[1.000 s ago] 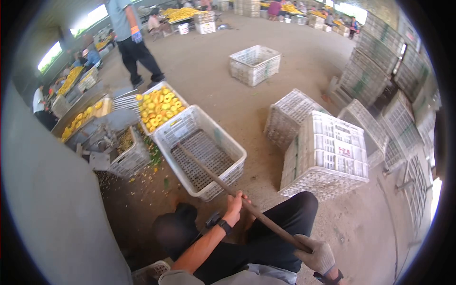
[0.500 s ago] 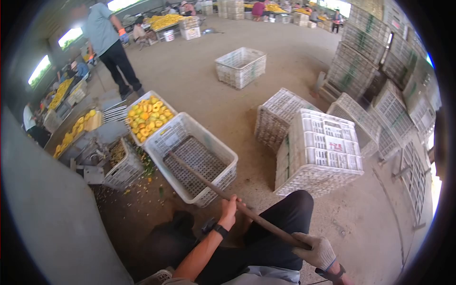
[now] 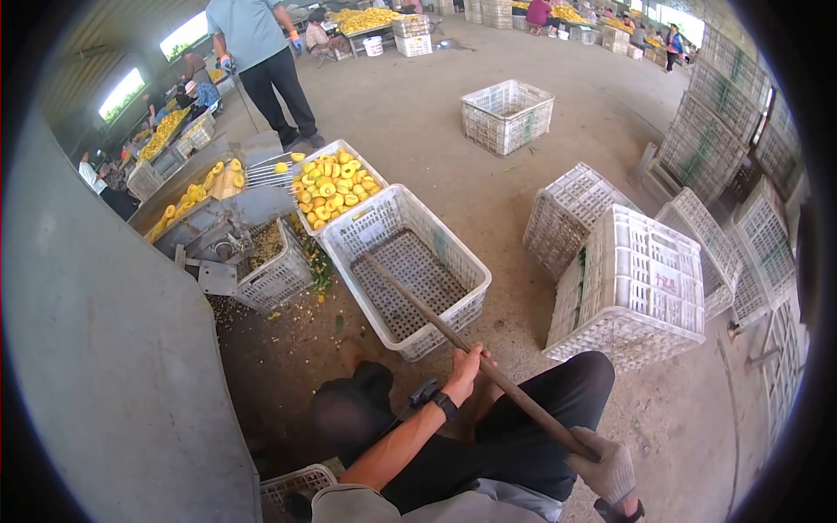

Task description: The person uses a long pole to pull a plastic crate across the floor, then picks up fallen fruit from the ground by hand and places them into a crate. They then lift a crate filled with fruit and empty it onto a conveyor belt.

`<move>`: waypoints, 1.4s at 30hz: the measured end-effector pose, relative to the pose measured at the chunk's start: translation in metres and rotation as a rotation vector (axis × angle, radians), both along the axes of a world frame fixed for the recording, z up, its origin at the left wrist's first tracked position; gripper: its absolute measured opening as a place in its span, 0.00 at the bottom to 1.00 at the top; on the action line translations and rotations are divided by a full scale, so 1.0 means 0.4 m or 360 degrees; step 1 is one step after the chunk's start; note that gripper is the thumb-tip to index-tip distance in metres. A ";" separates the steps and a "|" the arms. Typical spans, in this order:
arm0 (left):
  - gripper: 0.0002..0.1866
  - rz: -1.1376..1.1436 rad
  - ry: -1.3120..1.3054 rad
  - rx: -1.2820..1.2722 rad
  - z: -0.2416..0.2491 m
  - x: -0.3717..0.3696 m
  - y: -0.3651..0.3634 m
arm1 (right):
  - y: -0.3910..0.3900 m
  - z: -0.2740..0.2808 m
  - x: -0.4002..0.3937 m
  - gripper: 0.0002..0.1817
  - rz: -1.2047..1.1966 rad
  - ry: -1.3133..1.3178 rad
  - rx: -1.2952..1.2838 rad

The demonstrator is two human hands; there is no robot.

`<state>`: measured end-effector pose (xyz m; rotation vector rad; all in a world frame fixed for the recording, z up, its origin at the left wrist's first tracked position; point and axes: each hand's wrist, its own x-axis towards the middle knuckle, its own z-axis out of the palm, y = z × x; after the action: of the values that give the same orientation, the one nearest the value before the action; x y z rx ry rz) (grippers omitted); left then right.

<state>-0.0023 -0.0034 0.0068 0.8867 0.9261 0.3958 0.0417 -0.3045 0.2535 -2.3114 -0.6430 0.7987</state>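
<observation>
A long wooden pole (image 3: 519, 397) slants from my lap forward and to the left. My left hand (image 3: 466, 366), bare with a dark watch at the wrist, is wrapped round its middle. My right hand (image 3: 603, 468), in a pale knitted glove, grips its near end beside my right knee. The far end reaches into a white plastic crate (image 3: 478, 272), over its dark slotted bottom. Touching that crate's far side is another white crate (image 3: 377, 166), filled with halved yellow peaches (image 3: 336, 185).
A metal machine (image 3: 222, 240) carries fruit at left, above a crate of pits and scraps (image 3: 279, 277). Upturned crates (image 3: 632, 283) stand at right, stacked crates (image 3: 711, 131) behind. A lone crate (image 3: 508, 118) sits ahead. A person (image 3: 261, 65) stands beyond the machine.
The view has swung left, so the scene sits farther right in it. Both hands keep their hold on the pole, whose far end stays in the crate. The standing person's arms have shifted.
</observation>
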 end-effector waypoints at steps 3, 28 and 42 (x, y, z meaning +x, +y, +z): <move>0.13 -0.0003 0.0021 0.0006 0.016 -0.002 -0.001 | 0.004 0.005 -0.002 0.29 -0.0009 -0.0005 -0.0014; 0.14 -0.0033 0.0043 0.0017 0.015 0.000 0.000 | 0.007 0.005 0.002 0.29 -0.0004 -0.0008 0.0017; 0.13 -0.0094 0.0119 0.0038 0.003 0.001 0.003 | 0.009 0.005 0.004 0.29 0.0013 -0.0024 -0.0003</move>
<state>-0.0020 -0.0020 0.0079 0.9534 0.9633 0.3254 0.0432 -0.3010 0.2557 -2.3201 -0.6585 0.7866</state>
